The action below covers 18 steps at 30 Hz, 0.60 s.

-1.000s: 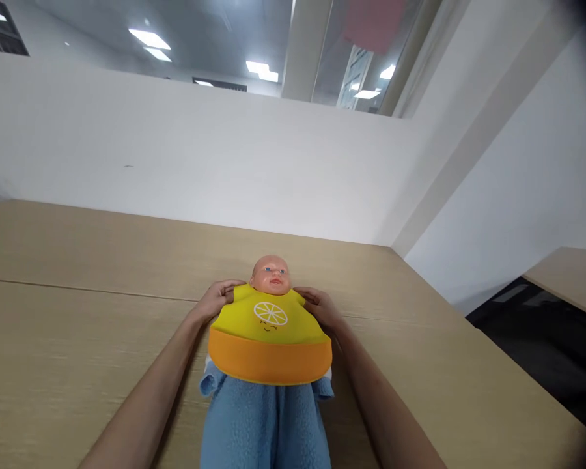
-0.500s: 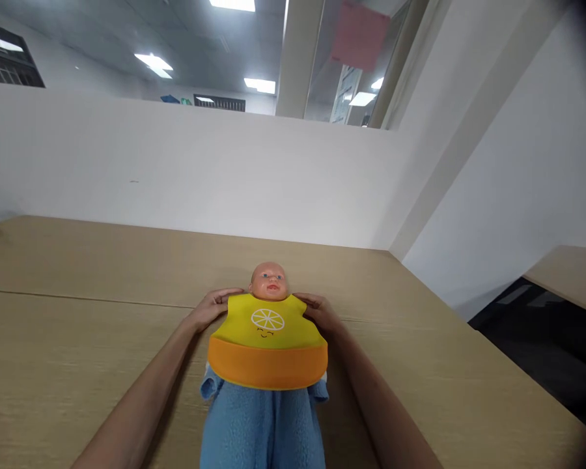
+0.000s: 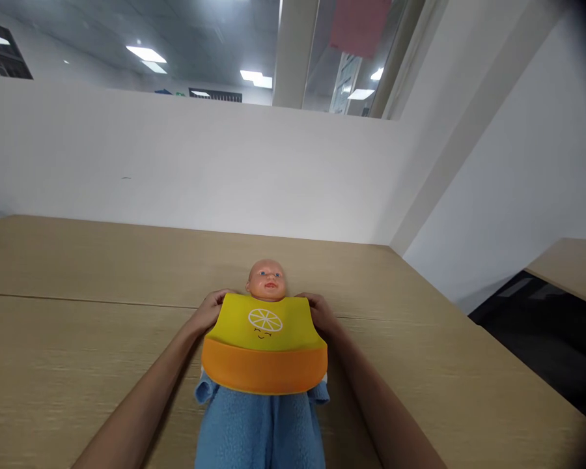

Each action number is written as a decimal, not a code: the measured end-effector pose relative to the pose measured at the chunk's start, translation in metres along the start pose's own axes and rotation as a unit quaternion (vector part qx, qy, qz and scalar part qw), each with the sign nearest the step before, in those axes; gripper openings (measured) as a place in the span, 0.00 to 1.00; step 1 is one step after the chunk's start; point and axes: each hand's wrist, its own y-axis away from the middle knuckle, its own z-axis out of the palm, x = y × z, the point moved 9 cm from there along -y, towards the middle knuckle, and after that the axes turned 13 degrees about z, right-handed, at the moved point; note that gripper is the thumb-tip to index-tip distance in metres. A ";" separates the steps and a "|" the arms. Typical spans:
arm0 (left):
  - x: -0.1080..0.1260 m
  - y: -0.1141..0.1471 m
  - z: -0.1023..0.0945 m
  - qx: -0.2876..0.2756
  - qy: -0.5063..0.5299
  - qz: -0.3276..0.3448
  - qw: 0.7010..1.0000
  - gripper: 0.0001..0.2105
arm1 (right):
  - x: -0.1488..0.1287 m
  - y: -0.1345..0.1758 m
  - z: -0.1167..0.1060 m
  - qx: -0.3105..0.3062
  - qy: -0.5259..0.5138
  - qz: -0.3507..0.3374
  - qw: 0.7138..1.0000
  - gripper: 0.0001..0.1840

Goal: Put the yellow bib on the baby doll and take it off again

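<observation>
A baby doll (image 3: 267, 279) in a fuzzy blue suit (image 3: 258, 423) lies face up, its head toward the wall. Over its chest is a yellow bib (image 3: 234, 319) with an orange pocket (image 3: 266, 370), a white citrus slice and a smiling face printed on it. My left hand (image 3: 211, 310) grips the bib's upper left corner, its fingertips partly behind the edge. At the upper right corner, my right hand (image 3: 320, 312) is closed on the bib in the same way. The doll's arms are mostly covered, and only the blue cuffs show below the pocket.
The doll rests on a wooden table (image 3: 102, 352) with a seam running across it. A white wall (image 3: 200, 169) rises behind, with a window above it. To the right stand a white pillar wall (image 3: 508, 143) and another wooden surface (image 3: 573, 267) over a dark area.
The bib's upper corners have spread outward and its top edge looks straighter. My fingers, stretched along the bib's shoulders before, are now curled at its corners. The camera view has shifted slightly.
</observation>
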 end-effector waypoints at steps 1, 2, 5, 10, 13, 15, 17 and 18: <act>-0.002 -0.001 0.001 -0.001 -0.002 0.005 1.000 0.08 | 0.001 -0.001 -0.002 0.024 0.011 -0.001 1.000 0.08; -0.005 -0.002 0.001 -0.002 -0.003 0.012 1.000 0.08 | 0.002 -0.001 -0.003 0.047 0.022 -0.004 0.999 0.07; -0.013 -0.003 0.000 0.005 -0.015 0.028 0.999 0.09 | 0.002 -0.001 -0.006 0.092 0.058 -0.016 0.994 0.07; -0.016 -0.004 -0.004 0.009 -0.105 0.044 0.993 0.11 | 0.010 -0.005 -0.010 0.126 0.076 -0.006 0.989 0.17; -0.010 -0.005 -0.009 0.027 -0.148 0.066 0.986 0.12 | 0.022 -0.012 -0.010 0.123 0.067 0.022 0.990 0.23; -0.008 -0.004 -0.014 0.049 -0.164 0.070 0.983 0.17 | 0.030 -0.015 -0.012 0.128 0.050 0.043 0.990 0.24; -0.010 0.000 -0.018 0.071 -0.177 0.056 0.980 0.23 | 0.036 -0.014 -0.016 0.156 0.036 0.063 0.985 0.25; -0.011 0.003 -0.020 0.081 -0.184 0.049 0.978 0.27 | 0.037 -0.010 -0.018 0.175 0.035 0.067 0.982 0.25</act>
